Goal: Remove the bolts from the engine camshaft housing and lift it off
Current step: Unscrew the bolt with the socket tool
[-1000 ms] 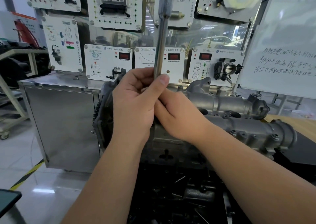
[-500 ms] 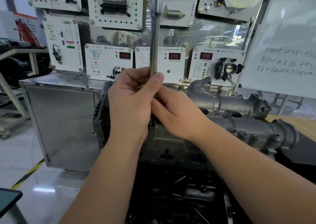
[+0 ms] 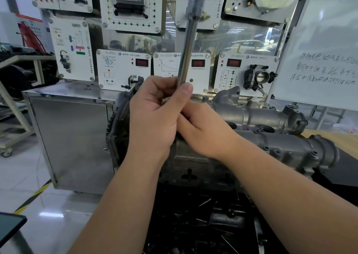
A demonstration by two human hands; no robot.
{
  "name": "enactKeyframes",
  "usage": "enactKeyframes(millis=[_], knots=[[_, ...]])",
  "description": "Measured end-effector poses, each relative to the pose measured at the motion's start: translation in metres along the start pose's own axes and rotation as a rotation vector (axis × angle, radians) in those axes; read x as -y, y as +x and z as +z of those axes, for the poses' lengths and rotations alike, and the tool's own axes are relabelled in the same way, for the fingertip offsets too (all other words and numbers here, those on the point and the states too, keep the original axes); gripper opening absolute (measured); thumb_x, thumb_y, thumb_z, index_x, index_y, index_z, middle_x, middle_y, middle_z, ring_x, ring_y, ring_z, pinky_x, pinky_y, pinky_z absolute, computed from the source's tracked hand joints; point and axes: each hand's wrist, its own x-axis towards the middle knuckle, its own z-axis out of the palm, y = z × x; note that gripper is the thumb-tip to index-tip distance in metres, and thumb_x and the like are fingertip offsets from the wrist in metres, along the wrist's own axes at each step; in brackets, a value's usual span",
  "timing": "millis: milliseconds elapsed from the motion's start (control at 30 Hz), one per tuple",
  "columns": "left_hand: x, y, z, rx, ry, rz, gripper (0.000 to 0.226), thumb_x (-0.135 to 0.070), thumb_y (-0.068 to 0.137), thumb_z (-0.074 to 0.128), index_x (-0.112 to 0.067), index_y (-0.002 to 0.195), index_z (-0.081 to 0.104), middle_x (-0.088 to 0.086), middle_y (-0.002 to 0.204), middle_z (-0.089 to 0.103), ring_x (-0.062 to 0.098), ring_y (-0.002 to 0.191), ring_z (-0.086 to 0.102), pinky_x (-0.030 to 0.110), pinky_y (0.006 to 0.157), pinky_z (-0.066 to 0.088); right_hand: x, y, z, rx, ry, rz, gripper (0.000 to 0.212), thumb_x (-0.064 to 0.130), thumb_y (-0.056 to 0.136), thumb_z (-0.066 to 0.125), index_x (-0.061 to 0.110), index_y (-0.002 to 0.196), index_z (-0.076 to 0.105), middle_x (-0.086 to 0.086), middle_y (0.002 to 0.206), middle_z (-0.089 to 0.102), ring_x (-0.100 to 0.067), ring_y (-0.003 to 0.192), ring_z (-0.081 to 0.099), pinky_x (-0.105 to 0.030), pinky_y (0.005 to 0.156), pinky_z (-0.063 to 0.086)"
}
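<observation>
Head view: a workshop with a steel cabinet (image 3: 71, 137) left of the hands and instrument panels (image 3: 124, 69) behind them. The left hand (image 3: 155, 118) grips a long metal tool (image 3: 187, 50) standing nearly upright; the right hand (image 3: 205, 131), touching it, curls at the tool's base. The camshaft housing (image 3: 271, 129) lies under and right of both hands.

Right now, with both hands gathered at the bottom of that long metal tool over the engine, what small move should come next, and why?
Probably keep twirling the tool by its shaft. The left hand pinches it, thumb on the shaft; the right hand reaches in at its base, where the tip and any bolt are hidden. The camshaft housing sits unlifted on the engine, so bolts likely remain.
</observation>
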Motion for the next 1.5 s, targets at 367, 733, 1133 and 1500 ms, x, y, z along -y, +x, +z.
enactKeyframes(millis=[367,733,1133,1500], knots=[[-0.0001,0.0029,-0.0036,0.097,0.045,-0.066,0.035,-0.024,0.098,0.052,-0.034,0.079,0.08,-0.004,0.077,0.075,0.005,0.08,0.07,0.017,0.074,0.054,-0.0025,0.0015,0.0012,0.038,-0.003,0.033,0.032,0.023,0.106,0.041,0.015,0.076,0.049,0.009,0.057,0.047,-0.004,0.051,0.048,-0.017,0.05,0.034],[0.0034,0.0034,-0.0025,-0.097,-0.086,-0.018,0.017,-0.008,0.077,0.076,-0.016,0.087,0.065,-0.006,0.077,0.072,0.009,0.076,0.068,0.023,0.077,0.055,-0.0004,-0.0004,0.0,0.024,-0.037,-0.002,0.024,0.029,0.107,0.039,0.022,0.087,0.05,-0.002,0.071,0.061,-0.019,0.063,0.058,-0.042,0.061,0.048],[-0.0001,0.0025,-0.0028,-0.013,-0.045,-0.057,0.005,-0.017,0.088,0.066,-0.018,0.088,0.071,-0.003,0.074,0.072,0.007,0.069,0.065,0.022,0.07,0.054,-0.0022,-0.0001,0.0003,0.017,-0.036,-0.004,0.029,0.032,0.104,0.044,0.018,0.079,0.049,0.01,0.062,0.051,-0.006,0.055,0.05,-0.017,0.052,0.034],[-0.0005,0.0023,-0.0047,0.122,0.06,-0.038,0.03,-0.028,0.099,0.055,-0.035,0.083,0.079,-0.004,0.083,0.076,0.007,0.083,0.069,0.021,0.076,0.054,-0.0011,0.0,0.0016,0.0,0.02,0.027,0.028,0.033,0.1,0.037,0.022,0.076,0.047,0.003,0.065,0.054,-0.014,0.061,0.053,-0.033,0.058,0.043]])
